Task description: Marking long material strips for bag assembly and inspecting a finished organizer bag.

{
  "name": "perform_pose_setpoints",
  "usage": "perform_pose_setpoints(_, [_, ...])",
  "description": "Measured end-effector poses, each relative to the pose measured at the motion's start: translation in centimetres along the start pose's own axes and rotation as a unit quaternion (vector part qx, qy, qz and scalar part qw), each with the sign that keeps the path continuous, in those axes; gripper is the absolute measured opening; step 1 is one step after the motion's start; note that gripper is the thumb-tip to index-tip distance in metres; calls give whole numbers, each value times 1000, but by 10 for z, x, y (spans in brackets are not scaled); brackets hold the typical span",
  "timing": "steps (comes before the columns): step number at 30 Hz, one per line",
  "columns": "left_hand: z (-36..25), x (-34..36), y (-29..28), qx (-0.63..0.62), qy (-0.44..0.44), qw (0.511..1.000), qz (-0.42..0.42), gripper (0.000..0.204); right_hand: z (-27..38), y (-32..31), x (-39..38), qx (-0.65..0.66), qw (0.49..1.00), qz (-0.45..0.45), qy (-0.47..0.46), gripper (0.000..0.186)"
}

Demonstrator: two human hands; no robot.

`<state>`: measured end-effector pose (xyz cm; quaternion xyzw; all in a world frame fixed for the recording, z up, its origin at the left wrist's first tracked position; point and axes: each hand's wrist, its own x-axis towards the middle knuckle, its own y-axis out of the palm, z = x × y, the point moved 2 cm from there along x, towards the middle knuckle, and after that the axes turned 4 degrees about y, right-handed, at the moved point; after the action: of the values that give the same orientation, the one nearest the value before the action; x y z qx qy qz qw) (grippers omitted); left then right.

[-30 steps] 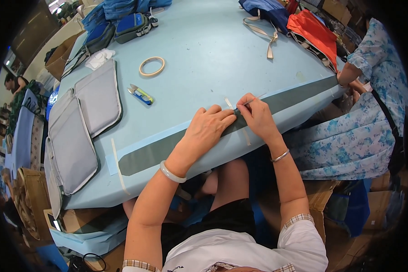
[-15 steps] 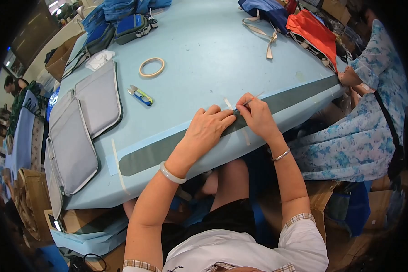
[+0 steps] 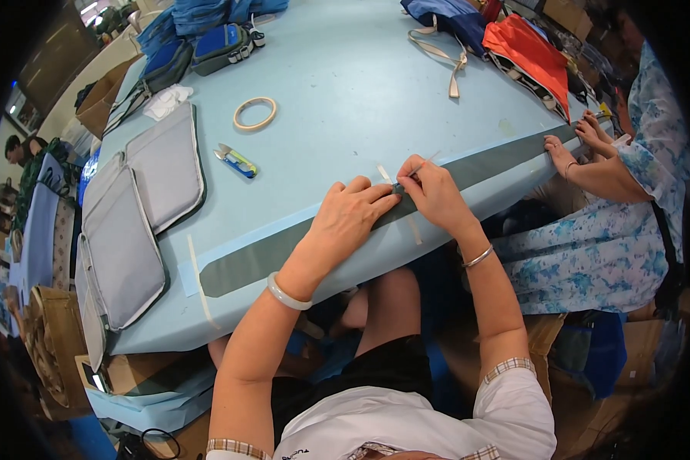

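Observation:
A long dark grey-green fabric strip (image 3: 272, 263) lies along the table's near edge over a light blue strip (image 3: 245, 234). My left hand (image 3: 349, 211) rests on it, fingers stretched toward the right and fingertips pressing near its upper edge. Close beside them, my right hand (image 3: 429, 192) is closed in a pinch around a thin, pale, stick-like tool (image 3: 435, 158), whose lower end is hidden by the fingers. A small dark bit shows between both hands' fingertips, too small to make out. Just above, a short white tape piece (image 3: 384, 174) sticks to the table.
Yellow-blue thread snips (image 3: 236, 161) and a tape roll (image 3: 255, 113) lie on the table (image 3: 337, 100). Grey padded panels (image 3: 123, 238) are at left, blue bags (image 3: 222, 47) far left, an orange bag (image 3: 525, 57) far right. A co-worker's hands (image 3: 571, 149) touch the strip's right end.
The co-worker at right has shifted, and both their hands now show on the strip's far end. My own hands have hardly moved.

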<state>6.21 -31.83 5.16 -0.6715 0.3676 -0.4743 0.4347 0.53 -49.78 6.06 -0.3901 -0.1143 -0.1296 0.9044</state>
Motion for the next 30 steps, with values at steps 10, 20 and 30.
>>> perform_pose_setpoints(10, [0,3,2,11,-8,1000,-4,38,0,-5,3,-1,1000,14,4,7])
perform_pose_setpoints(20, [-2,2,0,9,14,998,-60,25,0,-7,2,-15,999,28,-35,8])
perform_pose_setpoints(30, [-7,2,-7,8,-6,1000,-8,32,3,-12,-7,-11,999,31,-32,8])
